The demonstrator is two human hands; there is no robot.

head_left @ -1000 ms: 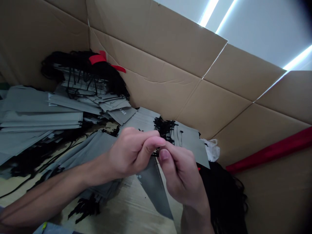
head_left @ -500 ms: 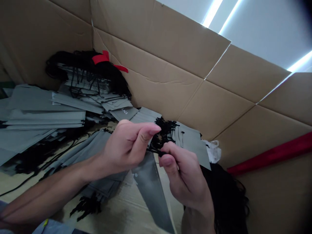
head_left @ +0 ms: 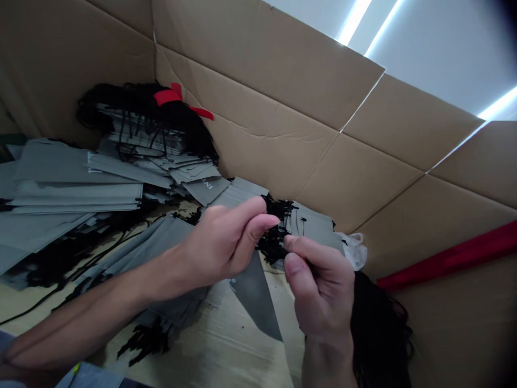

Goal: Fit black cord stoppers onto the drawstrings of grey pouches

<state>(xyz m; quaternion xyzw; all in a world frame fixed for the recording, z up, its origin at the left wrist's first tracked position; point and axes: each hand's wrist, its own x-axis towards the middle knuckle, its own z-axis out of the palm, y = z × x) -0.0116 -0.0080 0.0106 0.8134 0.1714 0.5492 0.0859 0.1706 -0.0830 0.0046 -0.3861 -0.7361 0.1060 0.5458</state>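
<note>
The right hand [head_left: 319,291] is curled into a narrow pinch, its thumb and forefinger almost meeting at the edge of a tangle of black cords [head_left: 274,237]; whether a cord lies between them is too small to tell. The left hand [head_left: 224,245] reaches in from the lower left, also narrow, with its thumb tip at the tangle's near side. The tangle fills the small gap between the hands and lies over a flattened grey paper bag [head_left: 313,229], whose edge ends just beside a crumpled white plastic bag [head_left: 353,250]. A pointed corner of another grey bag [head_left: 254,296] juts down below the hands toward the cardboard floor [head_left: 238,345], where there is open room. A loose mass of black cords [head_left: 379,328] lies just right of the right hand, and a red strip [head_left: 448,256] runs along the cardboard wall [head_left: 262,124] beyond it. To the left, flat grey bags [head_left: 76,188] fan out in stacks toward a corded bundle tied with red ribbon [head_left: 169,97], which rests against the wall, well apart from both hands
</note>
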